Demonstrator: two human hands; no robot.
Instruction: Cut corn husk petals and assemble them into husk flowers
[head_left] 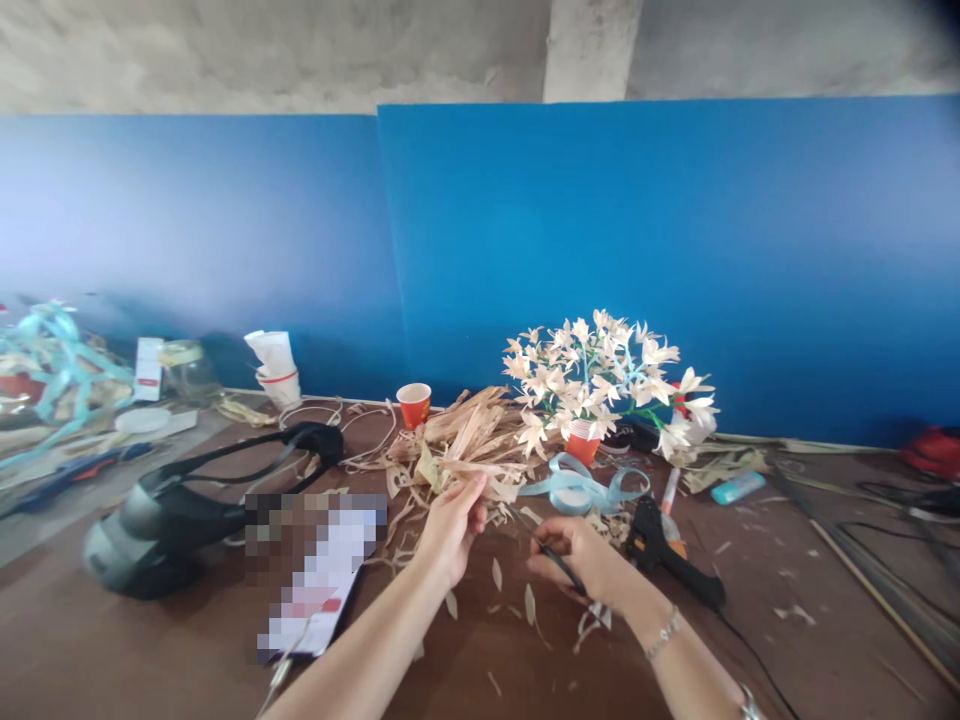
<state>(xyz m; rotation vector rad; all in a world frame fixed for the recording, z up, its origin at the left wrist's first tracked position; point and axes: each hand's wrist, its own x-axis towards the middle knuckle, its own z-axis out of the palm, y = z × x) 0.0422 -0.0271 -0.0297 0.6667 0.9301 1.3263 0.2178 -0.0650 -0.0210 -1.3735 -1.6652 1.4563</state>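
My left hand (452, 528) is closed in a pinch on a pale piece of corn husk (505, 489), above the middle of the table. My right hand (579, 556) is wrapped round dark-handled scissors (564, 570); the blades point up and left toward the husk piece, and I cannot tell whether they touch it. Just behind my left hand lies a heap of dry corn husks (469, 430). Small cut petal-shaped bits (530, 603) are scattered on the table below both hands.
White husk flowers (592, 370) stand in a red paper cup (581, 442). Light-blue ribbon (574, 490) lies before them. On the right is a black glue gun (664, 560) with its cord. Left are a phone (326, 580), a black headset (157, 530) and another red cup (415, 404).
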